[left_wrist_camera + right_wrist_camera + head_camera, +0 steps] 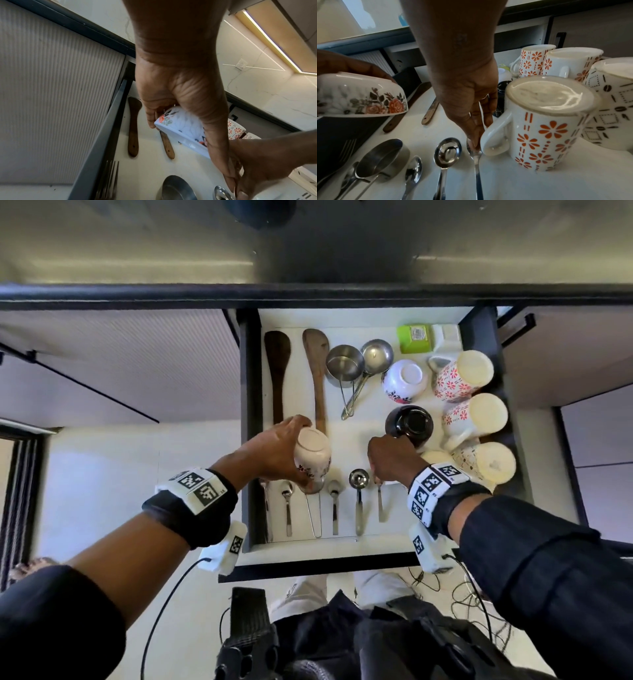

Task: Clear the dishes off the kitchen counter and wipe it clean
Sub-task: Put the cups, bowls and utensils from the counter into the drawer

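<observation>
A pulled-out drawer (329,556) lies open below me. My left hand (270,451) grips a white floral bowl (312,455) upside down, tilted, above the drawer's left half; the same bowl (181,125) fills the left wrist view. My right hand (394,457) reaches down with its fingertips (475,146) pinching the bowl end of a steel spoon (476,162) that lies on the drawer floor, right beside the handle of an upturned orange-flowered mug (547,128).
Two wooden spatulas (277,371), steel measuring cups (344,364), an upturned white bowl (404,380), a dark bowl (409,424), several upturned mugs (472,419) and a green box (414,337) fill the drawer. Spoons and a ladle (359,498) line its front. The dark counter edge (308,292) runs above.
</observation>
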The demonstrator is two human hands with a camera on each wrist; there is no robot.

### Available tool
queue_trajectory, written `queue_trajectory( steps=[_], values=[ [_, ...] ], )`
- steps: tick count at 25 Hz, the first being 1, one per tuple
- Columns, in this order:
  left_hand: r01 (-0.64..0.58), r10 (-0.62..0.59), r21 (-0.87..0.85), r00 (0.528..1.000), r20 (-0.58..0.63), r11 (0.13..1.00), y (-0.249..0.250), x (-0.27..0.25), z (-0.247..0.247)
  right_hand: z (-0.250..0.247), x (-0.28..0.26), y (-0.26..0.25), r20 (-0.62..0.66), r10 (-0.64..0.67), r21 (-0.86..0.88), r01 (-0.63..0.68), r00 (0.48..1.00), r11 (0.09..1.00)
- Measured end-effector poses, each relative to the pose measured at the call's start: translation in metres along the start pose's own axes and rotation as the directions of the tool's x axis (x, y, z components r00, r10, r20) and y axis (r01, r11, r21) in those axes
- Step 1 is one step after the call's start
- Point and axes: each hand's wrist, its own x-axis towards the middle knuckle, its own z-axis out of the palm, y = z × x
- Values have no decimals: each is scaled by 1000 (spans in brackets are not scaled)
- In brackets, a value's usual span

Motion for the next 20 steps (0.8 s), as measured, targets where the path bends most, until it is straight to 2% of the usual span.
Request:
queue_trajectory(
  steps=[5,8,11,15,17,20],
  values=[
    [-57,50,105,997,65,993,17,20,0,-4,3,4,62,25,-20,-24,998,1000],
    [-127,108,206,989,104,970,34,30,6,-14,0,10,82,26,83,-33,996,996],
    [-247,225,303,969,106,920,55,47,16,-29,-11,32,3,56,305,-54,998,951],
    [-370,376,439,923,79,818,77,76,24,-25,-33,70,-214,171,515,-38,962,857],
    [-371,387,507,919,78,778,85,89,29,-14,-38,86,-253,174,540,-10,952,841],
    [-343,365,580,927,83,739,91,106,38,-1,-34,98,-235,83,441,30,968,897]
  ],
)
